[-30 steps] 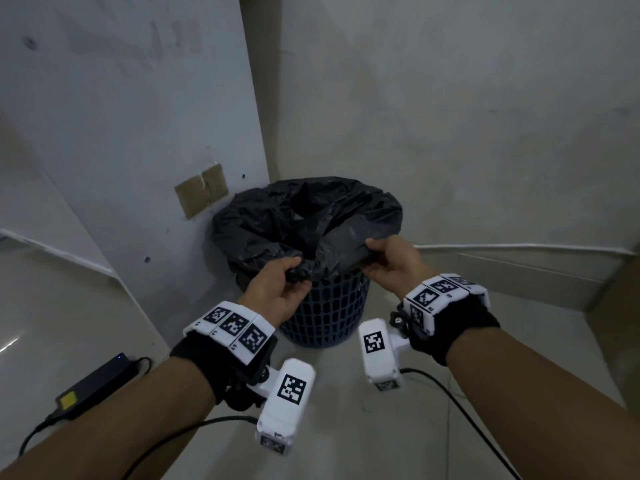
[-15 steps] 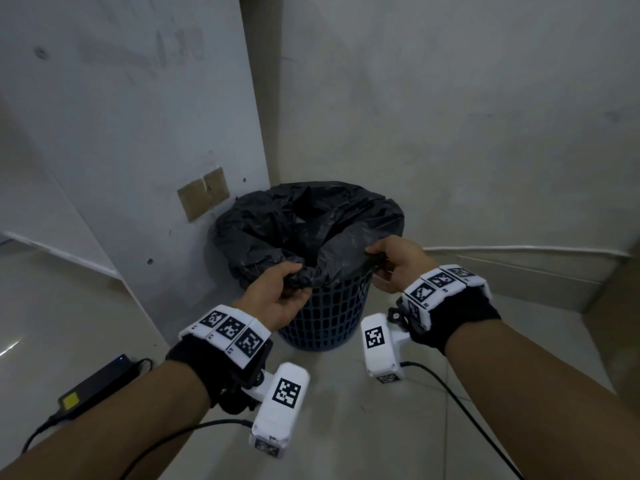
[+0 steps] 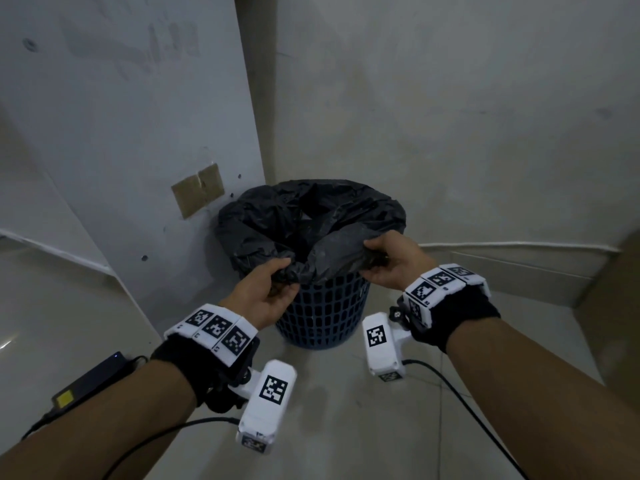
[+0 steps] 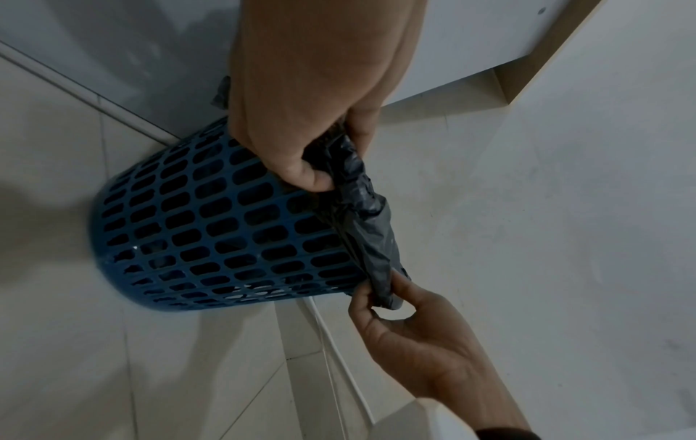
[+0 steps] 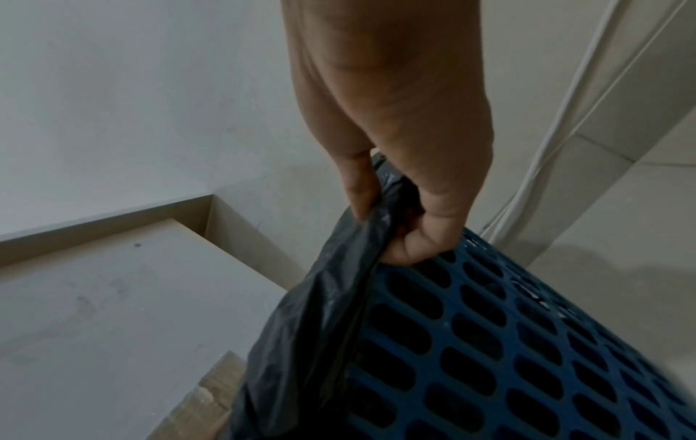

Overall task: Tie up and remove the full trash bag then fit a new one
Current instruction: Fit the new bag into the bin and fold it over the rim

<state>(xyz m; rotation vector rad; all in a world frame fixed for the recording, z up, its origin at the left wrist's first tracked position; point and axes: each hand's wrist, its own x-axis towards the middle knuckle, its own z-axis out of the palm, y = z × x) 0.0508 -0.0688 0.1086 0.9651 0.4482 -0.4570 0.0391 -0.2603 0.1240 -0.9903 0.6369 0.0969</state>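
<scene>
Corner of room: grey wall panel (image 3: pixel 121 109) at left, plaster wall (image 3: pixel 450 116) behind & at right, tiled floor (image 3: pixel 329 410) below.

Blue mesh bin (image 3: pixel 323 315) stands upright on the floor in the corner, close to both walls. Its slotted side fills the left wrist view (image 4: pixel 211 226) and the lower right of the right wrist view (image 5: pixel 508 342).

Black trash bag (image 3: pixel 311 220) sits inside the bin, mouth open. Far & side edges are folded over the rim; near edge is lifted off the rim and bunched betw. the two hands.

Left hand (image 3: pixel 265 294) is at the near-left of the rim, fingers curled round a gathered wad of bag edge; in the left wrist view the thumb (image 4: pixel 305 174) presses the plastic (image 4: pixel 361 214) against the hand.

Right hand (image 3: pixel 389 259) is at the near-right of the rim, fingers closed on the bag edge. The right wrist view shows thumb (image 5: pixel 356 184) and curled fingers (image 5: pixel 418 238) pinching the film (image 5: pixel 327 312), which hangs down beside the mesh.

Both wrists carry black straps w/ white marker blocks and a white camera unit, left (image 3: pixel 268 396) & right (image 3: pixel 381 344), each trailing a black cable.

Black power adapter (image 3: pixel 91 381) w/ a yellow label lies on the floor at left, well apart from the bin.

Brown tape patch (image 3: pixel 199 190) is stuck on the panel, just above-left of the bin.
</scene>
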